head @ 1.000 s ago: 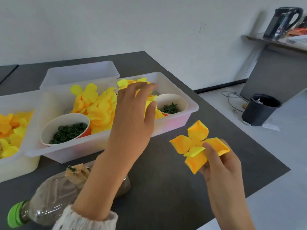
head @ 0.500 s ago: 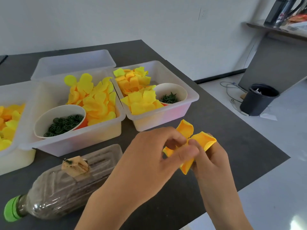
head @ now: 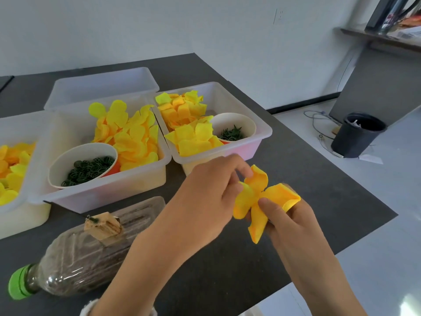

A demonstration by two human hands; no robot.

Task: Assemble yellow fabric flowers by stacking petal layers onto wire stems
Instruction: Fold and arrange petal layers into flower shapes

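Observation:
A yellow fabric flower (head: 262,199) with curled petals is held above the dark table near its right edge. My right hand (head: 289,222) grips it from below, thumb pressed at its centre. My left hand (head: 209,197) pinches a petal on the flower's left side with curled fingers. The wire stem is hidden by my hands. Behind them, a white bin (head: 262,133) holds small yellow petal pieces (head: 186,128) and a cup of green parts (head: 232,133). The middle bin (head: 102,197) holds round yellow petals (head: 129,135) and a cup of green rings (head: 88,165).
A plastic bottle with a green cap (head: 86,254) lies on the table's near left. A third bin of yellow petals (head: 13,165) stands at the far left, an empty bin (head: 100,87) behind. A black bucket (head: 357,135) and cables sit on the floor to the right.
My left hand came back from the petal bin to the flower and now pinches a petal. The view has shifted slightly; the flower's petals are more bunched.

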